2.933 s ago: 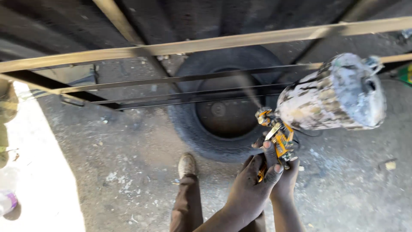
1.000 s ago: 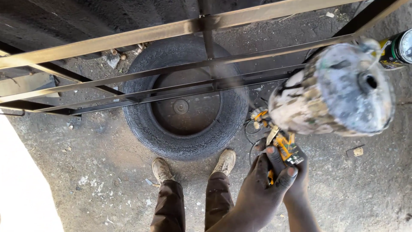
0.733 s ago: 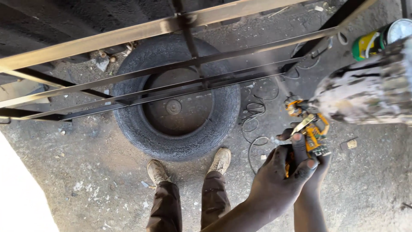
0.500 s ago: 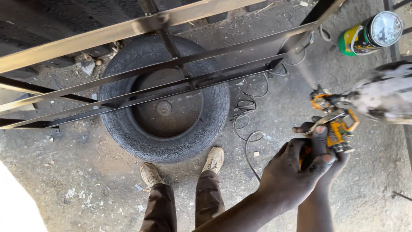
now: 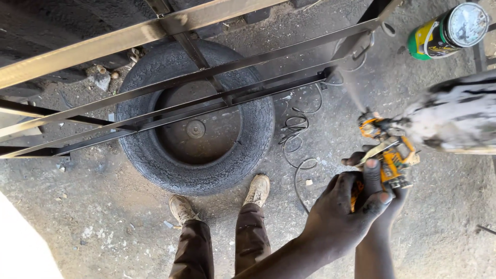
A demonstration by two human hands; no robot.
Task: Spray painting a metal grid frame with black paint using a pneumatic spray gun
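Two shoes (image 5: 222, 200) stand on the concrete floor (image 5: 77, 217), just beside an old tyre (image 5: 195, 119). Dark metal bars of a frame (image 5: 217, 72) cross over the tyre. To the right, a thin wire (image 5: 297, 139) lies in loops on the floor. The left hand (image 5: 341, 209) and the right hand (image 5: 390, 199) are both closed around the grip of a yellow spray gun (image 5: 387, 150), held in the air above the floor. Its paint-stained cup (image 5: 454, 121) is blurred. A green can (image 5: 447, 31) is at top right.
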